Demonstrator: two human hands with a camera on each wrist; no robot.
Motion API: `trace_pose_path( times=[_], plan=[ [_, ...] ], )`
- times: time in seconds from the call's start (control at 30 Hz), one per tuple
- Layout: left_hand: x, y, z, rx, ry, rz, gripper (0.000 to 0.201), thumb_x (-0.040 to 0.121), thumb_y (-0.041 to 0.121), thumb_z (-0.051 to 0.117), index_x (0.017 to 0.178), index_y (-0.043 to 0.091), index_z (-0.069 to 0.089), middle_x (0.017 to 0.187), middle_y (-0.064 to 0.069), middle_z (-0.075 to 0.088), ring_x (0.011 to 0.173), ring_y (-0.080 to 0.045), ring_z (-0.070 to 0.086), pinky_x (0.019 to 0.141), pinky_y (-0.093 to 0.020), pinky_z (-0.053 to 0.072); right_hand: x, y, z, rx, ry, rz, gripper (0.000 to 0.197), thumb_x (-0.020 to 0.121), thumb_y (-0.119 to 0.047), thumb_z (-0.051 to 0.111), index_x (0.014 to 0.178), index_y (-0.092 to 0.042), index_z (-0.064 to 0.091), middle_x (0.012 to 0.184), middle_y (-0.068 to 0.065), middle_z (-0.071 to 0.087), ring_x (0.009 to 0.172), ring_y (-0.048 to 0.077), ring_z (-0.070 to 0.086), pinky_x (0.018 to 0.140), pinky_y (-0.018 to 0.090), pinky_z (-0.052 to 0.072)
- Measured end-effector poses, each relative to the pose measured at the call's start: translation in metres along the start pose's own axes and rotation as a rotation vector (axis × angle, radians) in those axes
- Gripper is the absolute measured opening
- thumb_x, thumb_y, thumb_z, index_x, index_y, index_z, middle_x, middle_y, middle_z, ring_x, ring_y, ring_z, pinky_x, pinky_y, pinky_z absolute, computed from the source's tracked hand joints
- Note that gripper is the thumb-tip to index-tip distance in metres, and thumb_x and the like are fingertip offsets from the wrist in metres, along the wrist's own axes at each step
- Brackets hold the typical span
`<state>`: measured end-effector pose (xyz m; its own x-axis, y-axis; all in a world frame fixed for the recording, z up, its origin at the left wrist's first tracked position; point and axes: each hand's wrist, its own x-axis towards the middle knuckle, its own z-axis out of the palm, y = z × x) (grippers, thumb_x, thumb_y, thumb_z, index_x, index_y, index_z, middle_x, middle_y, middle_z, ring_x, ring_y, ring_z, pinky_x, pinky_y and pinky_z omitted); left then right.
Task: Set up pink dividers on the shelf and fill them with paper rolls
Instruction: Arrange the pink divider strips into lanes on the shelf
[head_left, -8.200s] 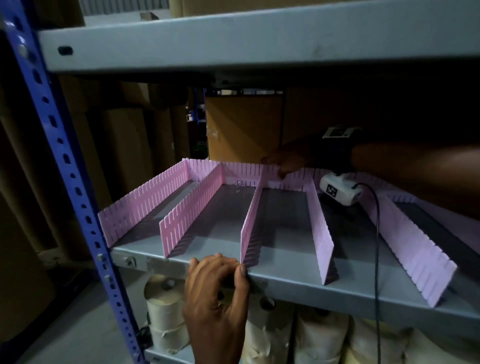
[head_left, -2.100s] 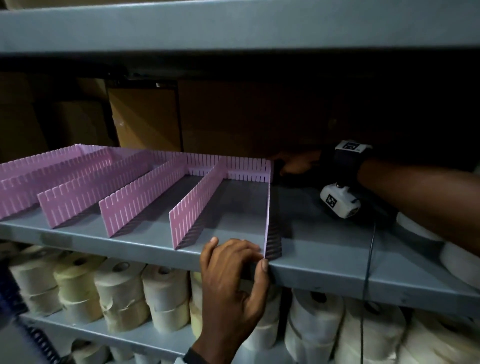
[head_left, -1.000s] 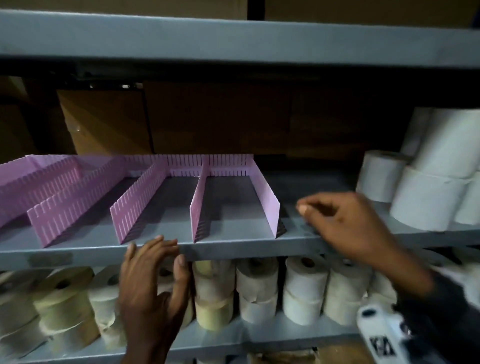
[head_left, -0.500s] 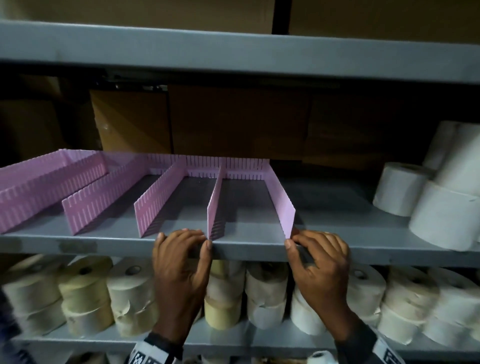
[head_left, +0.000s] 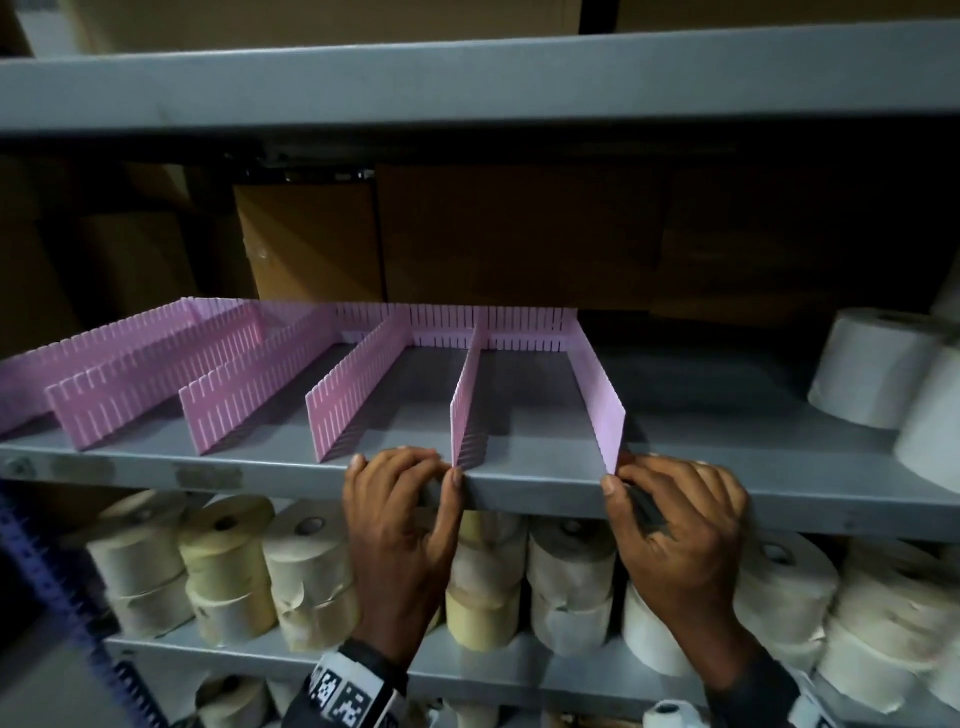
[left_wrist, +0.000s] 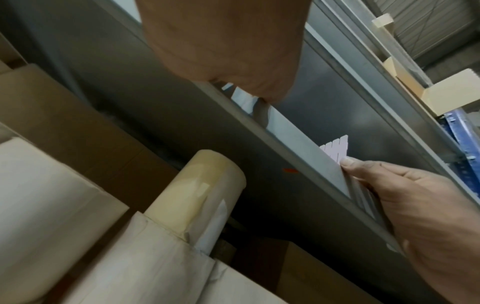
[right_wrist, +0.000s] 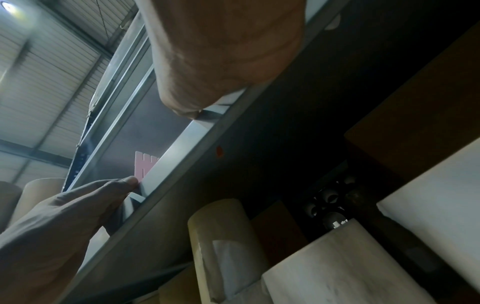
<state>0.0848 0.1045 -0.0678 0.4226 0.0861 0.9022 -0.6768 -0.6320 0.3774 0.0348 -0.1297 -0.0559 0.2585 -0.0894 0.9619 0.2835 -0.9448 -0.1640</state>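
Several pink slotted dividers (head_left: 358, 395) stand in parallel on the grey shelf (head_left: 540, 491), joined to a pink back strip (head_left: 498, 325). The compartments between them hold nothing. My left hand (head_left: 410, 475) curls over the shelf's front edge, its thumb tip touching the front end of the second divider from the right (head_left: 465, 410). My right hand (head_left: 660, 486) grips the same edge, with its thumb against the front corner of the rightmost divider (head_left: 602, 400). In the right wrist view the left hand (right_wrist: 85, 205) touches a divider end (right_wrist: 145, 166).
White paper rolls (head_left: 878, 369) stand at the right end of the same shelf. The shelf below is packed with cream and white rolls (head_left: 223, 566). A grey upper shelf (head_left: 467, 88) hangs close overhead. Brown cardboard boxes (head_left: 311, 244) stand behind, and a blue upright (head_left: 47, 587) at the left.
Over the last second my right hand dropped to the shelf edge at the rightmost divider, and my left hand slid right to its neighbour. Both have stayed put since half a second ago.
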Motion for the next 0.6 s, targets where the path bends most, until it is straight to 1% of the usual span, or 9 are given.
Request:
trace_pose_path(
  times=[0.1,0.17,0.2,0.27,0.33,0.37,0.47,0.53,0.6],
  plan=[
    [0.001,0.000,-0.002,-0.020,-0.022,0.003,0.016,0.094,0.028,0.065,0.088,0.015,0.072,0.101,0.002,0.069,0.099,-0.024,0.065,0.109,-0.057,0.035,0.001,-0.003,-0.001,0.014,-0.007,0.011,0.019,0.087,-0.032,0.066,0.083,-0.015,0.073,0.093,0.000,0.071,0.085,0.022,0.062,0.089,0.034,0.036],
    [0.002,0.001,-0.008,-0.063,-0.057,0.007,0.016,0.094,0.028,0.064,0.090,0.015,0.073,0.104,0.003,0.070,0.103,-0.022,0.065,0.110,-0.057,0.034,0.002,-0.007,-0.005,0.056,0.005,0.057,0.022,0.088,-0.032,0.064,0.087,-0.012,0.074,0.095,0.000,0.071,0.087,0.023,0.064,0.090,0.036,0.040],
    [0.002,-0.001,-0.014,-0.097,-0.080,0.012,0.016,0.094,0.028,0.064,0.093,0.015,0.074,0.106,0.004,0.070,0.106,-0.020,0.065,0.111,-0.057,0.034,0.003,-0.013,-0.007,0.092,0.036,0.103,0.024,0.090,-0.031,0.062,0.091,-0.010,0.073,0.096,0.000,0.070,0.088,0.023,0.064,0.089,0.036,0.043],
    [0.002,-0.007,-0.029,-0.195,-0.098,0.030,0.016,0.094,0.025,0.064,0.096,0.013,0.074,0.110,0.005,0.071,0.113,-0.016,0.065,0.113,-0.053,0.037,0.002,-0.029,-0.013,0.155,0.143,0.174,0.023,0.093,-0.025,0.060,0.095,-0.006,0.071,0.098,-0.001,0.067,0.090,0.022,0.063,0.086,0.033,0.048],
    [0.000,-0.016,-0.048,-0.263,-0.066,0.056,0.016,0.094,0.021,0.064,0.094,0.009,0.075,0.107,0.004,0.072,0.110,-0.015,0.067,0.112,-0.047,0.042,-0.002,-0.055,-0.017,0.183,0.223,0.156,0.018,0.092,-0.018,0.060,0.092,-0.004,0.071,0.095,0.001,0.066,0.089,0.019,0.062,0.085,0.029,0.047],
    [0.000,-0.022,-0.058,-0.271,-0.040,0.062,0.016,0.095,0.020,0.063,0.092,0.008,0.074,0.104,0.003,0.072,0.107,-0.015,0.068,0.110,-0.045,0.044,-0.005,-0.071,-0.014,0.203,0.222,0.127,0.016,0.090,-0.015,0.061,0.089,-0.004,0.071,0.092,0.001,0.067,0.087,0.018,0.062,0.085,0.029,0.047],
    [0.004,-0.040,-0.081,-0.261,0.059,0.060,0.011,0.096,0.019,0.061,0.092,0.013,0.070,0.100,0.005,0.070,0.100,-0.012,0.067,0.107,-0.042,0.044,-0.012,-0.113,0.009,0.256,0.132,0.076,0.014,0.087,-0.012,0.062,0.085,-0.003,0.072,0.089,0.002,0.068,0.087,0.020,0.064,0.086,0.033,0.049],
    [0.010,-0.057,-0.088,-0.213,0.107,0.040,0.009,0.096,0.019,0.060,0.096,0.014,0.068,0.101,0.008,0.068,0.101,-0.014,0.065,0.110,-0.047,0.043,-0.011,-0.131,0.032,0.208,0.078,0.093,0.014,0.086,-0.015,0.065,0.087,-0.004,0.073,0.093,0.003,0.069,0.094,0.023,0.065,0.089,0.040,0.050],
    [0.015,-0.076,-0.088,-0.140,0.098,-0.022,0.015,0.095,0.021,0.060,0.098,0.010,0.069,0.105,0.004,0.067,0.111,-0.021,0.064,0.114,-0.057,0.037,-0.009,-0.139,0.053,0.144,0.063,0.121,0.013,0.084,-0.018,0.068,0.087,-0.006,0.074,0.095,0.003,0.071,0.096,0.025,0.066,0.090,0.046,0.049]
  ],
)
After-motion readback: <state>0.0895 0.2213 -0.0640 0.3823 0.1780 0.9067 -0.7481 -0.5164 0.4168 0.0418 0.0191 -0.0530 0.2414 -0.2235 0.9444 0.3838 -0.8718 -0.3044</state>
